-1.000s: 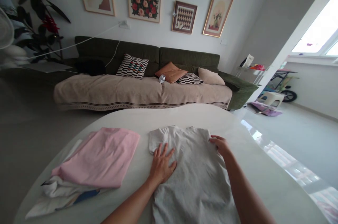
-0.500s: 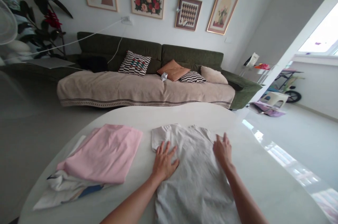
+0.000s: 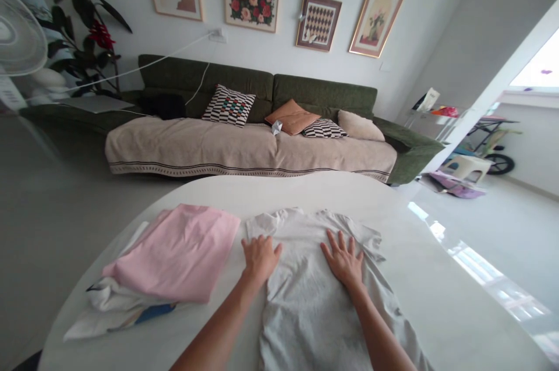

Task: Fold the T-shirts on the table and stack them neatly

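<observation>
A light grey T-shirt [image 3: 310, 301] lies spread on the white table, its neckline toward the far side and its lower part running out of view at the bottom. My right hand [image 3: 343, 260] rests flat on the upper right of the shirt, fingers spread. At the left sleeve's lower edge is my left hand [image 3: 261, 259], fingers slightly bent and thumb held apart. The shirt's right sleeve lies out to the side with some creases. To the left, a folded pink garment [image 3: 179, 254] sits on top of white clothing [image 3: 109, 318] with a blue patch.
The rounded white table [image 3: 441, 307] carries the clothes. Beyond it stands a green sofa [image 3: 209, 77] with a beige cover and several cushions. A white fan [image 3: 20, 33] and a plant [image 3: 87, 16] are at the left. A white stool [image 3: 467, 166] stands far right.
My right hand has moved left from the shirt's right side onto its upper front, and the right sleeve now lies spread out. My left hand has shifted left to the left sleeve.
</observation>
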Action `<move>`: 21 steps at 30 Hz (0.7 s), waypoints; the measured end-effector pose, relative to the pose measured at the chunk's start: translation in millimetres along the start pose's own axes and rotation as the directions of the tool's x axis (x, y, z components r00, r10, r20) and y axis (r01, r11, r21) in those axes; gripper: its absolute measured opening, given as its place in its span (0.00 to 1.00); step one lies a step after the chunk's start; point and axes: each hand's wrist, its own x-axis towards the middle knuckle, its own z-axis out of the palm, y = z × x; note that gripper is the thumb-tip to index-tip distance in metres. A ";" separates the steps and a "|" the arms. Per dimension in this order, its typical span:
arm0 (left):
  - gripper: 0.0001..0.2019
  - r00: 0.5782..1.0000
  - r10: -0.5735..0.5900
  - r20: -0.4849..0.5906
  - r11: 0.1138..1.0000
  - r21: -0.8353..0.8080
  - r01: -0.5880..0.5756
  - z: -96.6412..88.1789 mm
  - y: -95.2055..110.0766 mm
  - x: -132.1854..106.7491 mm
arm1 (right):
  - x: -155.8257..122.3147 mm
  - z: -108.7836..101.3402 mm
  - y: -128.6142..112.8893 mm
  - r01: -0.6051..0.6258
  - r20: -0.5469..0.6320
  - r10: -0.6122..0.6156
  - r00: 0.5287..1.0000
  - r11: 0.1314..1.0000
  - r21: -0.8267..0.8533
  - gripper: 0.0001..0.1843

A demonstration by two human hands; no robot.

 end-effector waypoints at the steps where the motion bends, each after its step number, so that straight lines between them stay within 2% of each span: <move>1: 0.20 1.000 -0.012 -0.002 1.000 0.000 0.012 -7.2 -1.3 12.3 | -0.1 -0.1 -0.7 0.000 0.001 0.000 1.000 1.000 -0.001 0.33; 4: 0.17 0.999 -0.040 -0.026 0.999 -0.037 0.039 -19.4 -5.6 53.6 | -0.6 -0.6 -2.0 0.000 0.006 0.000 1.000 1.000 -0.006 0.33; 7: 0.18 0.994 -0.097 0.054 0.994 -0.052 0.100 -18.6 -16.9 87.7 | -1.0 -2.2 -2.2 0.002 0.007 -0.002 1.000 1.000 -0.008 0.33; 10: 0.11 0.985 -0.083 0.149 0.994 -0.061 0.093 -16.7 -36.5 108.3 | -0.8 -3.0 -2.3 0.006 0.006 -0.006 1.000 1.000 0.002 0.33; 12: 0.09 0.987 -0.065 0.149 0.995 -0.062 0.075 -18.9 -49.0 116.1 | 0.1 -2.5 -2.2 0.008 0.012 -0.008 1.000 1.000 0.009 0.33; 14: 0.09 0.991 -0.063 0.121 0.997 -0.046 0.069 -23.1 -54.8 119.3 | 1.9 -1.6 -1.6 0.014 0.019 -0.014 1.000 1.000 0.014 0.33; 16: 0.10 0.995 -0.052 0.084 0.998 -0.026 0.055 -26.7 -49.1 116.5 | 4.8 -2.2 -1.3 0.020 0.031 -0.021 0.999 1.000 0.021 0.33; 19: 0.13 0.999 0.039 0.018 0.999 -0.023 -0.039 -23.9 -18.8 96.6 | 8.7 -8.7 -5.5 0.016 0.069 -0.020 0.997 0.999 0.050 0.33; 21: 0.16 0.983 0.181 -0.006 0.982 -0.048 -0.181 -12.9 7.3 72.4 | 7.7 -16.2 -14.2 0.012 0.077 -0.018 0.997 0.997 0.078 0.34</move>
